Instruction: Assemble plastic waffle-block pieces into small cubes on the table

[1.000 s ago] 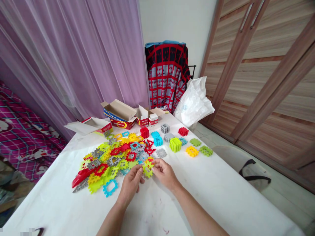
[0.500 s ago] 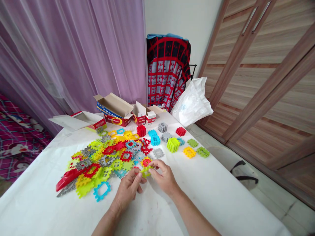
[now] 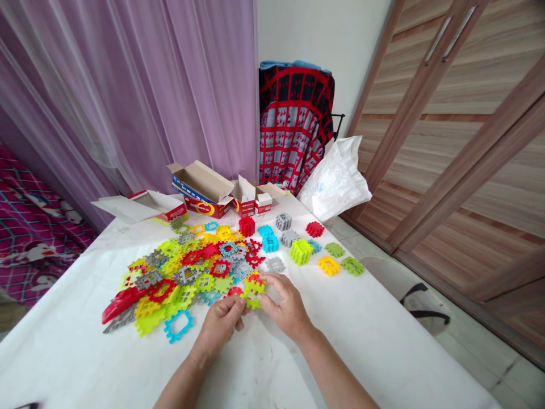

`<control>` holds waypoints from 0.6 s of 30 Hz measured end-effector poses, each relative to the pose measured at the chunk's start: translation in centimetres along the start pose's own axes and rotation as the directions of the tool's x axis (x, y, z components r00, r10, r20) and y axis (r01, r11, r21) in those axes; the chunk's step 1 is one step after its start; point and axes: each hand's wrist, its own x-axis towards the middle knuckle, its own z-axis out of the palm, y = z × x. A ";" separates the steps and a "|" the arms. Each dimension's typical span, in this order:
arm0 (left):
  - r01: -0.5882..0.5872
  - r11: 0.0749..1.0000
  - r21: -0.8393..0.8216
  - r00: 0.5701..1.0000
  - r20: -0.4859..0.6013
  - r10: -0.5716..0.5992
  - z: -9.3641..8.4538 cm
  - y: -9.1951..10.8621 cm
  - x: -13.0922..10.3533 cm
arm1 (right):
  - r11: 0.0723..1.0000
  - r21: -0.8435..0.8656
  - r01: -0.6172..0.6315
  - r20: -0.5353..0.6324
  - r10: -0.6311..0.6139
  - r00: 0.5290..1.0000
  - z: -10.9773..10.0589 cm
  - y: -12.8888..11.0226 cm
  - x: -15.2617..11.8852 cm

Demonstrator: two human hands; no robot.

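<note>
Between my two hands is a yellow-green notched plastic piece (image 3: 252,294), its flat face tilted up toward the camera. My left hand (image 3: 223,322) pinches its lower left edge with thumb and fingers. On its right side, my right hand (image 3: 286,304) holds it, fingers curled round the edge. Just beyond and to the left lies a heap of notched pieces in red, yellow, green, grey and blue (image 3: 204,282). A blue frame piece (image 3: 178,326) rests at the near edge of that heap.
Small stacks stand right of the heap, among them a green stack (image 3: 301,251) and a blue one (image 3: 269,242). Open boxes (image 3: 204,207) line the far edge of the white table (image 3: 383,341). A white bag (image 3: 336,182) sits at the back right corner.
The green piece has turned in my hands, so more of its face shows. My hands keep their hold on it. The camera view has shifted slightly.
</note>
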 end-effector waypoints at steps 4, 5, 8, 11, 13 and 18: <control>-0.004 0.999 -0.031 1.000 -0.030 0.003 0.0 -0.2 0.1 | 0.974 -0.216 0.073 0.086 -0.055 0.995 -0.7 -0.5 0.0; -0.011 0.999 -0.032 0.999 -0.030 0.010 0.0 -0.3 0.2 | 0.964 -0.254 0.084 0.113 -0.056 0.992 -0.7 -0.7 0.0; -0.023 0.999 -0.028 0.999 -0.027 0.022 0.0 -0.6 0.2 | 0.944 -0.312 0.103 0.159 -0.055 0.986 -0.6 -1.1 0.0; -0.029 0.999 -0.026 0.999 -0.014 0.028 0.0 -0.6 0.2 | 0.937 -0.332 0.112 0.172 -0.057 0.983 -0.6 -1.3 0.1; -0.029 0.999 -0.035 1.000 -0.011 0.029 0.0 -0.6 0.2 | 0.933 -0.338 0.124 0.191 -0.061 0.980 -0.8 -1.3 0.2; -0.024 0.997 -0.075 1.000 -0.017 0.023 0.1 -0.3 0.1 | 0.923 -0.349 0.163 0.260 -0.072 0.963 -1.4 -1.5 0.2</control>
